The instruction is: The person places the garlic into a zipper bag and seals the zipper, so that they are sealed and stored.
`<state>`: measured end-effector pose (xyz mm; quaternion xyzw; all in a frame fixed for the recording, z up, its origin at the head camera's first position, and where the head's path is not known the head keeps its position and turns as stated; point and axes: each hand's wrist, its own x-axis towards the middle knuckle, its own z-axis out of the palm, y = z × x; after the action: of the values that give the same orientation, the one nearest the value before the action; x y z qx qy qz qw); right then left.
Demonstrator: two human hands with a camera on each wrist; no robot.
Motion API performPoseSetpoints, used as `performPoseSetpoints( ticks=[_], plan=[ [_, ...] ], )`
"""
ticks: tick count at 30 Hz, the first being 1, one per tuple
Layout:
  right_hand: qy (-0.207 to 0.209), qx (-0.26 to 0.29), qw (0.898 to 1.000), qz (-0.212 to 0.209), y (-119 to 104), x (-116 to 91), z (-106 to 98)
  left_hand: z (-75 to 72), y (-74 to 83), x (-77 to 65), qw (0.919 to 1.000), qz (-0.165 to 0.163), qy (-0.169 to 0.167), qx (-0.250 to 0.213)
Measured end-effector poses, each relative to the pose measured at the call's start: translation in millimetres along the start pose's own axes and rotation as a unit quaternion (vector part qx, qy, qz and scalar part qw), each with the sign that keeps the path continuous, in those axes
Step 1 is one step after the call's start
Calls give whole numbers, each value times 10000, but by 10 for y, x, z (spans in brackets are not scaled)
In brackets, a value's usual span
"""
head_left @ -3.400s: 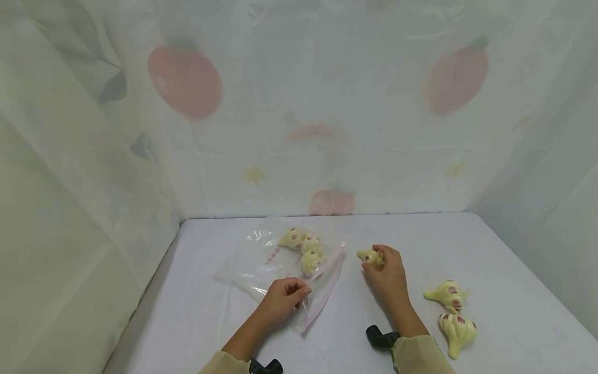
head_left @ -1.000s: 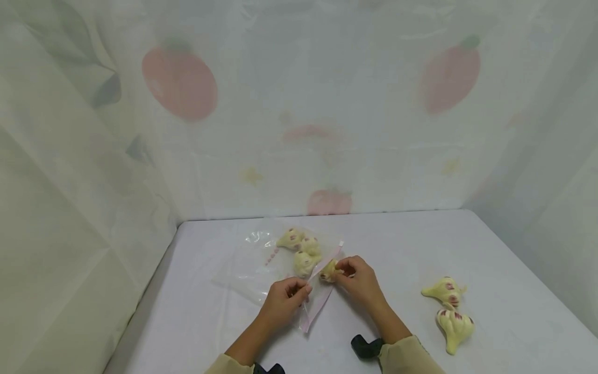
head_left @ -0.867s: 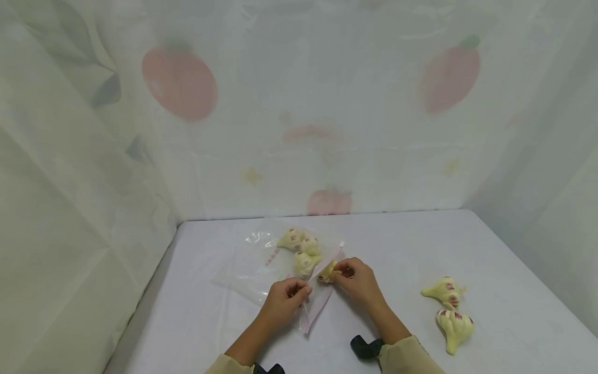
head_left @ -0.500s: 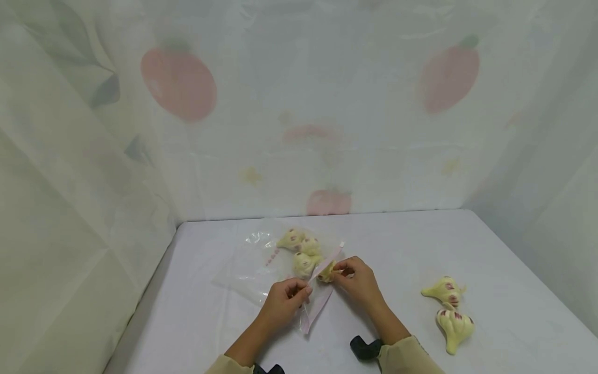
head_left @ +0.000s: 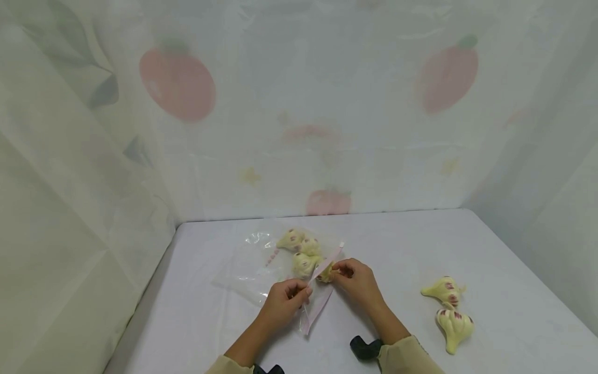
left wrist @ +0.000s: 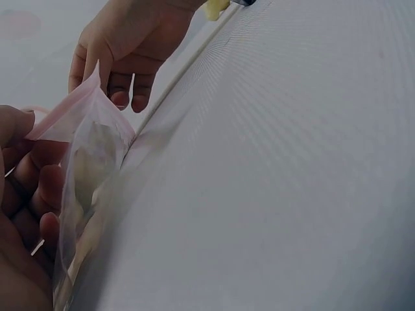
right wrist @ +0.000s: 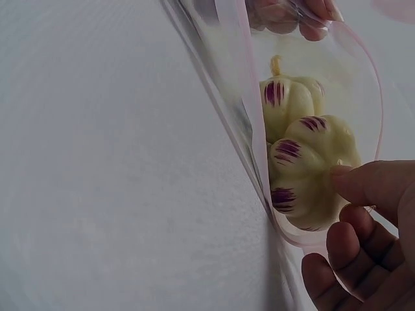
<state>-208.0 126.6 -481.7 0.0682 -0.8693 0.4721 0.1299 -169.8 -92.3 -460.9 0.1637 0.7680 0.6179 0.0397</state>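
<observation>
A clear zip bag [head_left: 247, 272] with a pink-edged mouth lies on the table, several garlic bulbs [head_left: 304, 265] inside. My left hand [head_left: 282, 301] pinches the upper lip of the mouth and holds it raised; the left wrist view shows the pink edge [left wrist: 68, 110] peaked up. At the opening, my right hand [head_left: 358, 283] has its thumb and fingers on another garlic bulb [right wrist: 314, 172], cream with purple streaks. In the right wrist view that bulb sits within the pink rim, against a second bulb [right wrist: 292, 100] deeper in.
Two more garlic bulbs, one [head_left: 444, 291] behind the other [head_left: 454, 330], lie on the white table [head_left: 397, 239] to the right. Pale printed cloth [head_left: 261, 104] hangs behind and along both sides. A black wrist mount [head_left: 366, 348] sits by the right sleeve.
My right hand has carried its garlic bulb leftward from the table into the bag's mouth, then edged it slightly further in. The left hand keeps its hold on the lip.
</observation>
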Motion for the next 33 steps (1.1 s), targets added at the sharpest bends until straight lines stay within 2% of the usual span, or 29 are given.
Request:
performPoseSetpoints(
  ticks=[7,14,18,23,27,30,33],
  plan=[
    [-140,-111,9997,151,-26,0,5,-9,-13,-5,10000,6,-81,-32],
    [-352,144,9992,153,-38,7,39,-12,-8,-7,9999,129,-77,-28],
    [-766,345,9965,-24,-31,8,49,-16,2,-10,9998,171,-109,-48],
    [-1518,445,9866,-409,-30,-5,50,-16,-5,-3,9997,166,-152,-50],
    [-1799,446,9820,-354,-39,-14,47,2,-164,42,9998,166,-123,9],
    [-1851,368,9817,-253,-59,-9,27,12,-303,74,9997,224,-85,61],
    [-1855,400,9818,-27,-73,5,-29,12,-367,85,9996,283,-58,11]
  ],
)
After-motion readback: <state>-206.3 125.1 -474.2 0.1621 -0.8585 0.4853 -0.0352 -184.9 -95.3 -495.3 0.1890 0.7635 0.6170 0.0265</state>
